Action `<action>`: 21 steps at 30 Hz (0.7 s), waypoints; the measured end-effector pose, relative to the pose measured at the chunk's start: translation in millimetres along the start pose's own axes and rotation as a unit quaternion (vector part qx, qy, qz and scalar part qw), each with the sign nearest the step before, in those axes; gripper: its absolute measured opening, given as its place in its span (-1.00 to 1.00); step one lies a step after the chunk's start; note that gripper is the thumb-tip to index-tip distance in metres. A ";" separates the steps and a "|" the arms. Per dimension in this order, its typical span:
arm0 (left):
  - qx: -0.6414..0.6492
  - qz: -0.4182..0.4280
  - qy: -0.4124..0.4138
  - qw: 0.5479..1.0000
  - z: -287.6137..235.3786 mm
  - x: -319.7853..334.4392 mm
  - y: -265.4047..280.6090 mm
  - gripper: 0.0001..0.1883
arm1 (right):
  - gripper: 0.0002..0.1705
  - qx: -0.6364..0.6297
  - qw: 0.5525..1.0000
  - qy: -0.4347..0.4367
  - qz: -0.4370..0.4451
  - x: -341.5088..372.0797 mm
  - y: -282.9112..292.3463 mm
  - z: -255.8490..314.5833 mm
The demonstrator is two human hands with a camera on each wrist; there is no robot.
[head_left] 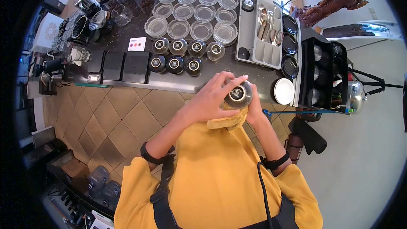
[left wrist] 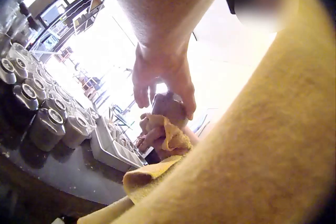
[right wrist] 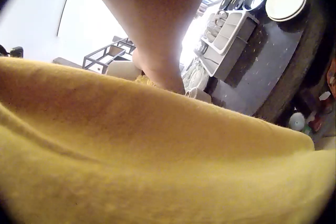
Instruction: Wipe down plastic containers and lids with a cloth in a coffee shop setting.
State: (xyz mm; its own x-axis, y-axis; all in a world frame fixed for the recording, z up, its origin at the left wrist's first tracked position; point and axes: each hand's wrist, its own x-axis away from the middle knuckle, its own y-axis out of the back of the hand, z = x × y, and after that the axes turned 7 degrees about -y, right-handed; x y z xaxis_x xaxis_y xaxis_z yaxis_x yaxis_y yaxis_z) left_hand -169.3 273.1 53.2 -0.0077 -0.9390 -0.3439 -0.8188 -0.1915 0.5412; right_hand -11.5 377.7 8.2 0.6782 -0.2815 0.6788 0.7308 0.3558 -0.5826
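Note:
Both hands are at a glass jar with a round black-and-white logo on top, held in front of the chest near the counter's edge. My left hand grips it from above and the left, fingers and thumb spread round its upper part. A yellow cloth is bunched about the jar's lower part. Through this cloth my right hand holds the jar from the right; its fingers show beneath the left hand in the left wrist view. Yellow clothing hides most of the right hand in the right wrist view.
Several similar logo-topped jars stand in rows on the dark counter, before rows of glass ashtray-like dishes. A grey cutlery tray, white plates and black plates are to the right. Black flat scales lie left.

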 end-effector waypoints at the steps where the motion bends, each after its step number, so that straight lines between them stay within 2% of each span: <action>1: 0.001 0.002 0.001 1.000 3.3 -0.5 1.0 -0.09 | -0.35 0.014 1.000 -0.018 -0.004 -0.5 -0.5 -0.4; 3: 0.054 0.025 -0.024 0.998 9.9 -0.5 -0.7 -0.13 | -0.34 0.015 0.999 -0.035 0.005 -3.5 1.3 -2.9; 7: 0.060 0.045 0.002 0.997 18.6 2.6 -0.9 -0.13 | -0.30 0.036 0.999 -0.017 -0.015 -5.7 3.5 -5.3; 9: 0.076 0.016 0.031 0.997 20.7 2.0 -0.7 -0.15 | -0.31 0.060 0.995 0.009 -0.084 -10.4 18.6 -12.1; 10: 0.076 0.020 0.027 0.997 24.8 1.5 -1.2 -0.15 | -0.31 0.056 0.995 0.012 -0.084 -12.5 31.1 -14.8; 12: 0.044 -0.013 0.070 0.996 38.8 1.1 -5.9 -0.20 | -0.40 0.192 0.968 0.023 -0.159 -10.1 57.3 -17.8; 13: 0.026 0.004 0.089 0.996 50.2 0.3 -10.2 -0.19 | -0.50 0.193 0.964 0.041 -0.176 -3.5 58.6 -18.0; 16: -0.045 0.030 0.135 0.989 82.3 -2.3 -29.0 -0.16 | -0.56 0.217 0.955 0.047 -0.196 10.4 65.2 -17.8; 17: -0.075 0.036 0.125 0.989 96.2 -1.1 -38.0 -0.13 | -0.59 0.216 0.956 0.055 -0.191 11.3 73.5 -21.1; 21: -0.162 0.071 0.148 0.973 119.3 -3.4 -57.7 -0.10 | -0.58 0.243 0.949 0.058 -0.191 13.0 96.1 -31.5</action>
State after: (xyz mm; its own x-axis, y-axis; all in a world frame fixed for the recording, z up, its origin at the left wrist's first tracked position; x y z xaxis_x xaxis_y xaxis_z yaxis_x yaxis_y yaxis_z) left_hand -190.5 321.5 -68.4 0.0971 -0.9946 -0.0377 -0.5965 -0.0885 0.7977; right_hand 70.0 380.2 -53.1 0.3949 -0.5591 0.7291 0.8219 0.5696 -0.0084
